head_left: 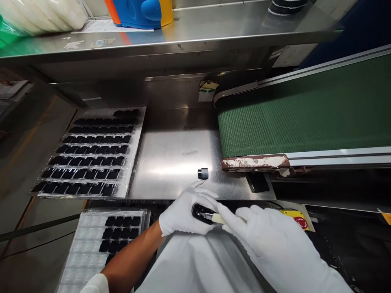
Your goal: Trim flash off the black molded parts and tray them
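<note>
My left hand (185, 209), in a white glove, is closed round a small black plastic part (199, 208) with a hollow opening that faces up. My gloved right hand (262, 232) grips a small knife (218, 219) with a pale yellow handle. Its metal blade reaches into the opening of the black part; the exact contact at the tip is too small to tell. Just beyond my left fingertips, another small black part (203, 173) lies on the steel table (171, 154).
On the left, a clear tray (131, 162) holds rows of black parts. Below it is a second, partly filled tray (82, 240). A green conveyor belt (293, 114) stands at right, with a phone (258, 182) below its edge and a red stop button (301, 222) nearby. A steel shelf (198, 30) spans the back.
</note>
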